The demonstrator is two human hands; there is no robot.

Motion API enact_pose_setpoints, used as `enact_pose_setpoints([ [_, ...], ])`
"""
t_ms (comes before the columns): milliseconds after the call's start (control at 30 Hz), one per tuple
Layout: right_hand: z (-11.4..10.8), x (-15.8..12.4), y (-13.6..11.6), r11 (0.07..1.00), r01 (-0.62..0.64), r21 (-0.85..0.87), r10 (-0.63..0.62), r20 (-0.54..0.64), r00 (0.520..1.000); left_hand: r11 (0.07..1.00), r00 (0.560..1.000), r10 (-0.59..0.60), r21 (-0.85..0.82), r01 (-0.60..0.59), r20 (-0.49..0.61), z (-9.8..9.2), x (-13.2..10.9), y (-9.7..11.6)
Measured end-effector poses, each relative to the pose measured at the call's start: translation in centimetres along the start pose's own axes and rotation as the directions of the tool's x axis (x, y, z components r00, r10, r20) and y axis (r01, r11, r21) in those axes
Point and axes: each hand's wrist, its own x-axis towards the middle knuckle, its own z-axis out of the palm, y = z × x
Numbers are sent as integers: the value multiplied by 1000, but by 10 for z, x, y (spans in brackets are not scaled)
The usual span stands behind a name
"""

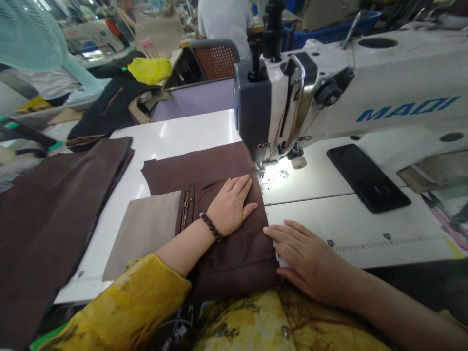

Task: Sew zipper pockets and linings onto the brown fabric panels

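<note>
A dark brown fabric piece (204,170) with a brass zipper (185,209) and a tan pocket lining (146,229) lies on the white sewing table (175,131), its right edge near the needle (261,168) of the white sewing machine (365,83). My left hand (232,204) lies flat on the fabric, fingers stretched toward the presser foot. My right hand (303,256) rests flat at the fabric's right edge near the table front, fingers straight and together. Neither hand grips anything.
A black phone (367,178) lies on the machine bed to the right. A stack of brown fabric (51,209) covers the table's left side. Behind are a chair (215,58), a person in white, a yellow bag (149,70) and a fan (32,34).
</note>
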Motion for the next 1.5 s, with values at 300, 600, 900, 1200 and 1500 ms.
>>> enact_pose_setpoints([
  [300, 12, -15, -2, 966, 110, -233, -99, 61, 993, 1000, 1000, -17, 5, 17, -13, 3, -1, -1],
  [600, 23, -26, -17, 938, 113, -327, -189, -212, 959, 1000, 999, 19, -5, -19, 26, 3, -8, 21],
  [900, 28, -23, -9, 968, 26, -248, -99, -286, 953, 1000, 1000, 1, -31, -1, 16, 5, 8, 16],
  [1200, 25, -18, -5, 960, 37, -278, -116, -273, 955, 999, 1000, -5, -44, 4, -17, 7, 10, 13],
  [1500, 9, -15, 1, 928, 118, -354, -180, -146, 973, 998, 1000, -25, -55, 24, -17, 6, 10, 15],
])
